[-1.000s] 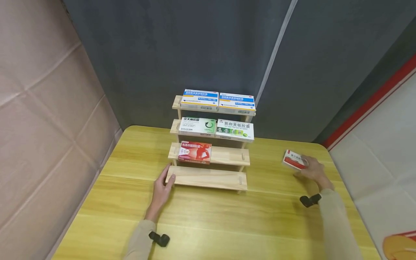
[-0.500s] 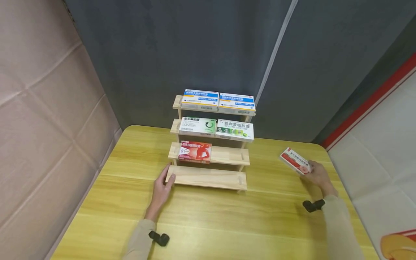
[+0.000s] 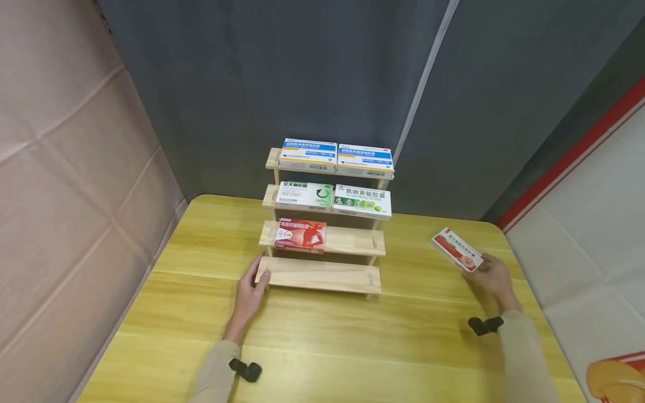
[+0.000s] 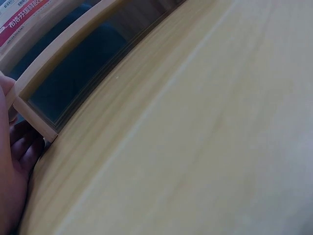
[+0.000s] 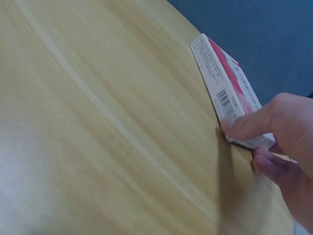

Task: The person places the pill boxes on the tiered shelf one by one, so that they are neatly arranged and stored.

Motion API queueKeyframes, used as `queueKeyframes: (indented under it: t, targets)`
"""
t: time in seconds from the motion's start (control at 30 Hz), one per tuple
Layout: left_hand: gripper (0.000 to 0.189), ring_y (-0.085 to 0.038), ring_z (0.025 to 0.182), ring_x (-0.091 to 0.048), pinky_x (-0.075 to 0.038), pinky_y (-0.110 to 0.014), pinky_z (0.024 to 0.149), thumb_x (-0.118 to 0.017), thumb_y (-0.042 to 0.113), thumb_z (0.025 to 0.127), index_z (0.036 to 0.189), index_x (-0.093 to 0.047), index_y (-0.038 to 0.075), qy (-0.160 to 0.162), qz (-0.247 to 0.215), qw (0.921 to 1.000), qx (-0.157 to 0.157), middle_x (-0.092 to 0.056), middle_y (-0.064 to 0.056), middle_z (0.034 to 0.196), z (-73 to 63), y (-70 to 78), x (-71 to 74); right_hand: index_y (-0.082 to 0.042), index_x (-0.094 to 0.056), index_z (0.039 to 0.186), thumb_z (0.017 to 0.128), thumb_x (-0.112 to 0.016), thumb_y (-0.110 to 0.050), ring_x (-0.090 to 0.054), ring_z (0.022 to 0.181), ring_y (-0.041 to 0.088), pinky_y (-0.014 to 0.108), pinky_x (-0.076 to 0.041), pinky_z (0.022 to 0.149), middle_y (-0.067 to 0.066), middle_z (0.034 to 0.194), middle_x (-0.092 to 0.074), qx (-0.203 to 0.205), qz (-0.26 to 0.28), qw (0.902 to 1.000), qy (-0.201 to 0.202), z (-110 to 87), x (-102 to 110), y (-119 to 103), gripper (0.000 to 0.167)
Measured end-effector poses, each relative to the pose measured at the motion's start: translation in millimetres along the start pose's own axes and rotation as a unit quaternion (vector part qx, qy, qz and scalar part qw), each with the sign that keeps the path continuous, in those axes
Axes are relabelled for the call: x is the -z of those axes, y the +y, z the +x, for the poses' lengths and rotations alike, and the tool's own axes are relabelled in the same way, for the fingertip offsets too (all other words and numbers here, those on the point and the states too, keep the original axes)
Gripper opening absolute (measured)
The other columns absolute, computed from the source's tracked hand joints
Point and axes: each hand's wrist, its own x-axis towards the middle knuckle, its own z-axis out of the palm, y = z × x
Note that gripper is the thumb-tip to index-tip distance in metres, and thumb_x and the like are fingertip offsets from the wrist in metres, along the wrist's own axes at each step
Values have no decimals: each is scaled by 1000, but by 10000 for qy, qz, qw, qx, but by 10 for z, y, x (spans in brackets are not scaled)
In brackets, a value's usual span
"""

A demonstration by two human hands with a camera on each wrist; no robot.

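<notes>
At the right of the table, my right hand (image 3: pixel 492 279) pinches a white and red medicine box (image 3: pixel 457 249) by its near right end. In the right wrist view, the thumb lies on the barcode side of this box (image 5: pixel 222 81), and its far end points away from the hand. My left hand (image 3: pixel 250 291) grips the left end of the lowest step of a four-tier wooden display rack (image 3: pixel 322 275), thumb on top. The left wrist view shows its fingers (image 4: pixel 29 147) around the rack's end leg. A red medicine box (image 3: pixel 300 234) lies on the step above, on its left half.
Two white-green boxes (image 3: pixel 304 194) sit side by side on the second tier from the top. Two blue-white boxes (image 3: pixel 308 154) fill the top tier. The yellow wood-grain table (image 3: pixel 312 347) meets a dark grey curtain (image 3: pixel 302 67) behind the rack.
The white and red box has turned clockwise in my right hand, and more of its label shows. That hand has shifted slightly right and nearer. My left hand stays on the rack.
</notes>
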Motion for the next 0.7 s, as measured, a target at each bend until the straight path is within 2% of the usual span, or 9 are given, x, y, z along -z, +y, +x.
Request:
queueKeyframes:
  t: [0.1,0.2,0.3,0.33,0.4,0.47,0.5,0.6,0.7]
  targets:
    - [55,-10,60,-59,-57,-24,55,-57,17,104,155,-39,6,6,-2,10000,22,-42,-24,157,-3,-10,0,22,-38,141,83,-83,-21,-65,111,49,25,-56,75,44,125,-58,-255,262,9990,245,-37,-42,5,85]
    - [55,-8,59,-58,-57,-23,55,-57,18,104,155,-39,7,22,19,10000,42,-43,-23,157,-4,-24,1,17,-39,144,84,-83,-20,-71,91,16,5,-45,65,40,129,-58,-561,683,9946,542,-74,-96,19,83]
    - [55,-5,66,-60,-59,-22,59,-57,18,104,155,-39,7,42,46,10000,32,-41,-23,158,-2,-29,1,13,-42,145,85,-82,-22,-52,78,-15,-1,-42,64,37,131,-60,-796,1027,9879,842,-111,-139,23,81]
    - [55,-5,67,-61,-59,-22,60,-57,18,104,155,-39,7,43,47,10000,29,-41,-23,158,-3,-27,2,12,-42,146,85,-82,-22,-46,74,-20,-2,-42,64,37,131,-60,-864,1143,9852,943,-124,-151,19,80]
    - [55,-6,69,-62,-59,-21,62,-56,17,105,155,-39,6,33,80,9999,61,-39,-23,159,-3,-15,5,9,-42,148,85,-82,-24,-44,72,-23,-2,-42,64,35,132,-60,-979,1320,9804,1082,-144,-161,2,81]
    - [55,-9,72,-63,-60,-21,64,-56,17,105,156,-38,6,14,111,9999,128,-37,-22,160,-1,7,7,6,-42,150,86,-81,-24,-47,75,-22,-2,-42,66,33,135,-60,-1108,1442,9763,1173,-159,-162,-20,81]
    - [55,-12,67,-63,-60,-22,63,-56,16,105,156,-38,5,-2,106,9998,166,-37,-22,160,-2,25,9,3,-42,151,86,-81,-24,-53,80,-18,-3,-43,68,31,137,-59,-1191,1502,9738,1224,-167,-161,-35,81]
    - [55,-19,66,-64,-60,-25,62,-55,12,105,155,-36,0,-83,132,9997,162,-37,-26,159,-14,156,20,-2,-39,154,87,-80,-26,-67,109,8,1,-46,80,26,145,-54,-1393,1622,9687,1261,-186,-151,-81,82]
    - [54,-23,68,-65,-61,-26,65,-55,8,104,153,-37,-6,-120,227,9996,92,-37,-30,157,-40,312,31,-4,-37,156,88,-79,-28,-57,133,34,16,-51,99,24,150,-51,-1434,1677,9662,1333,-203,-141,-130,83]
